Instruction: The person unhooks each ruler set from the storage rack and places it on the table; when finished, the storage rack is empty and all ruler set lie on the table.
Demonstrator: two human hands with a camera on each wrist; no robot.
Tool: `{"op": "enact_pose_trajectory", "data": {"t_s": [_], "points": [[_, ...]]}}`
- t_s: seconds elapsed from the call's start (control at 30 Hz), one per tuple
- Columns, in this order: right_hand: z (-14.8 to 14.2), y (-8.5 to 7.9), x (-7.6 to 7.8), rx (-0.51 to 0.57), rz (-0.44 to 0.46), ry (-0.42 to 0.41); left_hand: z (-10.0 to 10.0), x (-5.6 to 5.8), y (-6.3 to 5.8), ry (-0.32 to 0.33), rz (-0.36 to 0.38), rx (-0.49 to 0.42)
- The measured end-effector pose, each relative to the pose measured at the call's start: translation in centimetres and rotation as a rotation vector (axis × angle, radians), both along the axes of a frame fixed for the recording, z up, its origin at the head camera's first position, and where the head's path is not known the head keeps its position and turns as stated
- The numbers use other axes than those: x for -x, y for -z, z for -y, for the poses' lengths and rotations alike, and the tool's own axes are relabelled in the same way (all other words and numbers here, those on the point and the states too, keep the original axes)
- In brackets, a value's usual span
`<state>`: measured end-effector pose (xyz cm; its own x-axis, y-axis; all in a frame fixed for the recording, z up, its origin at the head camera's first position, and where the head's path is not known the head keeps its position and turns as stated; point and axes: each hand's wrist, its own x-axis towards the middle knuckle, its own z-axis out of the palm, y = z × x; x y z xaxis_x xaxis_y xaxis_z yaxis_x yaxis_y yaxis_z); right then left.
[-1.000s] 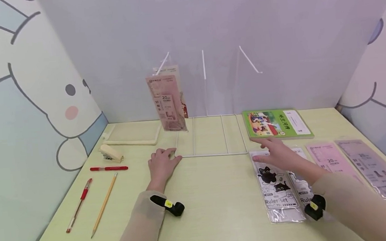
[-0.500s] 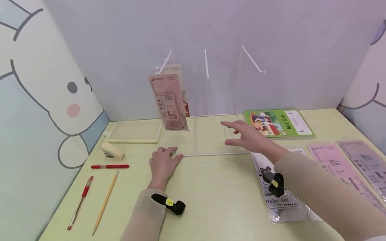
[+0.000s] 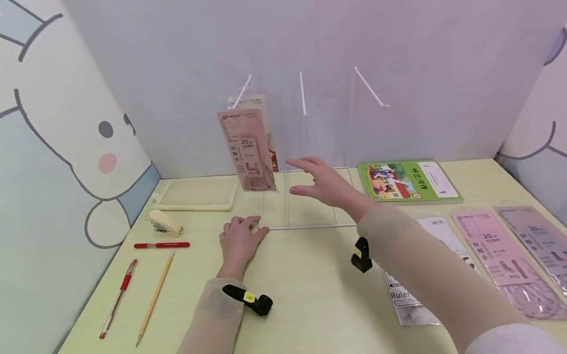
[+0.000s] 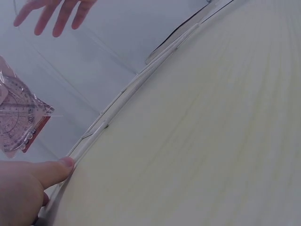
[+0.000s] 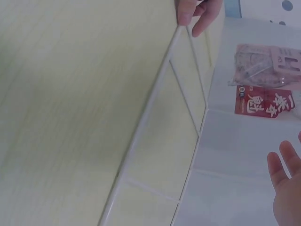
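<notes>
A white wire display rack with three hooks stands at the back of the table. At its front left corner my left hand holds the base wire, thumb along it in the left wrist view. A pink ruler-set packet hangs on the left hook, with a pale packet behind it, whose red label shows in the right wrist view. My right hand is in the air over the rack base, right of the hanging packets. Its fingers are extended, thumb apart, holding nothing.
On the right lie black-cat ruler-set packets, partly under my right arm, a pink packet, a grey packet and a green book. On the left are a tray, stapler, red pens and a pencil.
My right hand has moved left from above the cat ruler-set packets, across the rack base, to near the hanging packets. The left hand has stayed at the rack's corner.
</notes>
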<state>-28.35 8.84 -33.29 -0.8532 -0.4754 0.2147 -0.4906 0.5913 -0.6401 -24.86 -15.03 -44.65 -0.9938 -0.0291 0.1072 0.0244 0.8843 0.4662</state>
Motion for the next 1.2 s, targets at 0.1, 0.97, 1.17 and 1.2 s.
{"op": "enact_pose_trajectory", "data": {"t_s": [0.1,0.97,1.17,1.2], "points": [[1.2,-0.7,0.2,-0.007,-0.014,0.007,0.0,-0.1,-0.1,0.000,0.007,0.000],[6.1,-3.8,1.6,0.051,0.005,-0.022,0.2,0.1,0.2,0.014,-0.024,0.012],[6.4,-3.6,2.1,0.074,0.016,-0.008,0.1,0.0,0.1,0.012,-0.031,0.011],[6.3,-3.6,2.2,0.075,0.019,-0.005,0.1,0.0,0.0,0.012,-0.031,0.009]]}}
